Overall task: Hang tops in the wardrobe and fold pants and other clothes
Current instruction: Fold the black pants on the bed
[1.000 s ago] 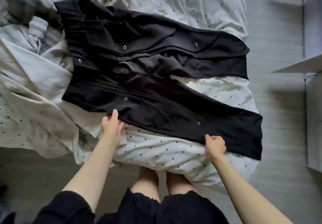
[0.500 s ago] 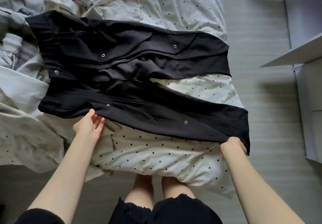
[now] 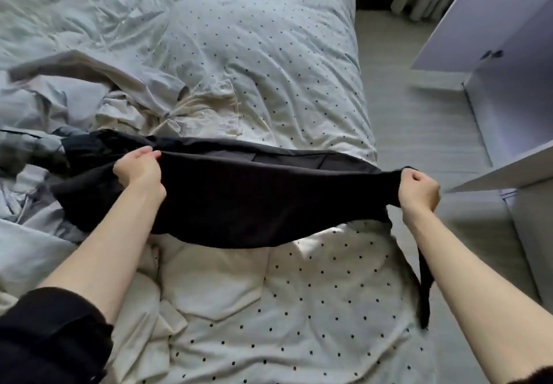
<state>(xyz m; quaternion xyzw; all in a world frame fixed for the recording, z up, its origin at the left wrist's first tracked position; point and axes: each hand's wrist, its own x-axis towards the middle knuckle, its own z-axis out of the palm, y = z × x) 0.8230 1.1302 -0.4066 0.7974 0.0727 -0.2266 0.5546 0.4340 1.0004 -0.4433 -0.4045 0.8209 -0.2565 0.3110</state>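
The left hand [image 3: 138, 168] and right hand [image 3: 419, 189] each grip the black pants [image 3: 254, 198], stretched above the bed [image 3: 269, 69]; their far leg is mostly hidden behind the raised fold

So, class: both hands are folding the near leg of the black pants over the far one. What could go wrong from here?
1. The left hand and right hand hold only the edge of the black pants, so the sagging middle could land creased.
2. The black strap dangling under the right forearm might get trapped in the fold.
3. The rumpled dotted duvet could leave the legs misaligned.
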